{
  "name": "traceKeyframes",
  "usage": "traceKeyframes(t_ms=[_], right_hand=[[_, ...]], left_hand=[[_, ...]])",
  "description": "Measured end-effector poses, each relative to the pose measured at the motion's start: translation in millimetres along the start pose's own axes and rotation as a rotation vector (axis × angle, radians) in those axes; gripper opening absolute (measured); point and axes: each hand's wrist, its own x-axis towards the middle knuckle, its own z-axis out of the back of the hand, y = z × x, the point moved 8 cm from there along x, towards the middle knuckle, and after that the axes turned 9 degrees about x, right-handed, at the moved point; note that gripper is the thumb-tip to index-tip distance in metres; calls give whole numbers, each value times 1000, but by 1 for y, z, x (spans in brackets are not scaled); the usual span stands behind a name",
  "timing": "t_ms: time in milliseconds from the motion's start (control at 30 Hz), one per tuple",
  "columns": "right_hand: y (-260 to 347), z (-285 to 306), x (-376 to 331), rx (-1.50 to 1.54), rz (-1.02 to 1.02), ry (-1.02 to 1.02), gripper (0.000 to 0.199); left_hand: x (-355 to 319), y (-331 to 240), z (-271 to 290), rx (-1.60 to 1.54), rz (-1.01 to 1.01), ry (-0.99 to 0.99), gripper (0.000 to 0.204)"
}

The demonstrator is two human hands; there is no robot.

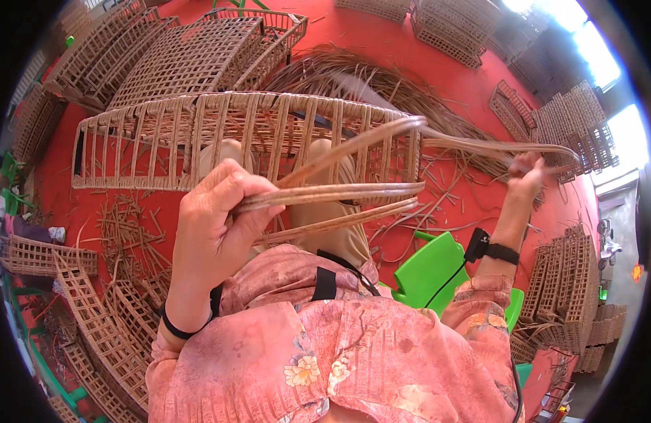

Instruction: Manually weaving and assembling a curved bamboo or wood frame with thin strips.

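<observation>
A looped bundle of brown wicker strands [361, 192] is pinched between the thumb and fingers of my left hand [227, 204], in front of my lap. Its strands bend back on themselves and stretch away to the right. Out at the right, my right hand [527, 175] is raised, its curled fingers closed on the far part of the strands; motion blurs it a little. Beyond my hands, a long woven wicker basket frame [198, 144] rests against my knees, its upright slats wrapped at the rim. The strands pass in front of the basket's right end.
Stacked wicker baskets [188, 63] stand at the far left, with more basket stacks [562, 285] along the right. A heap of loose strands [382, 84] lies on the red floor [368, 35] behind the frame. Short offcuts [124, 225] litter the left. A green chair [433, 271] is beside me.
</observation>
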Motion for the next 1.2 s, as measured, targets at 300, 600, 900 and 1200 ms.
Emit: traceKeyframes(t_ms=[300, 600, 900, 1200], right_hand=[[-194, 261, -53, -155, -839, -400, 74], [-103, -7, -147, -941, -702, 576, 77], [-1, -285, -337, -521, 134, 1491, 51], [-60, -381, -519, -259, -422, 2036, 37]], left_hand=[[12, 9, -31, 441, -112, 14, 28], [28, 59, 48, -267, 315, 323, 11], [57, 62, 190, -17, 244, 337, 31], [48, 43, 312, 263, 110, 92, 27]])
